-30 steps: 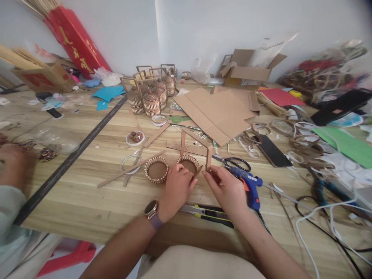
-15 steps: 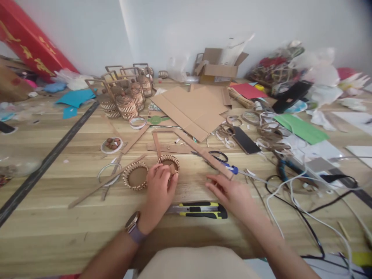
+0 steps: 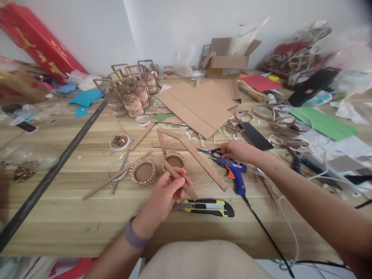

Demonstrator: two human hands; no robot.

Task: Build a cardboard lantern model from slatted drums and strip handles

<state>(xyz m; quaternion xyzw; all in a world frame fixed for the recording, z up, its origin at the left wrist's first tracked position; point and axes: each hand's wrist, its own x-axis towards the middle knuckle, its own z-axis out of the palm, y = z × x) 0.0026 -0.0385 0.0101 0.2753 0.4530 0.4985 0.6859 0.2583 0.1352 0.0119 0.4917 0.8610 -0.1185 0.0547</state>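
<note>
My left hand (image 3: 171, 186) pinches a short brown strip (image 3: 188, 188) between thumb and fingers, slanted above the table. Just beyond it sits a round shallow basket (image 3: 175, 158) with a rim of light and dark slats. A similar basket (image 3: 143, 171) lies to its left. My right hand (image 3: 234, 150) reaches across the table, its fingers closed on the black handles of a pair of scissors (image 3: 207, 151), whose blades point left. Beneath that hand lies a blue glue gun (image 3: 238, 180) with an orange trigger. A yellow-and-black utility knife (image 3: 207, 207) lies near my body.
Brown strips (image 3: 203, 161) lie around the baskets. A ring of beads (image 3: 119, 142) is at left. Cardboard sheets (image 3: 200, 108), lidded baskets with handles (image 3: 133, 102) and an open box (image 3: 228, 62) stand behind. A phone (image 3: 256, 136) and tangled cables (image 3: 290, 228) are right.
My left hand has lifted off the basket with a brown strip in it. My right hand has moved forward to the scissors, and the glue gun has come into plain view.
</note>
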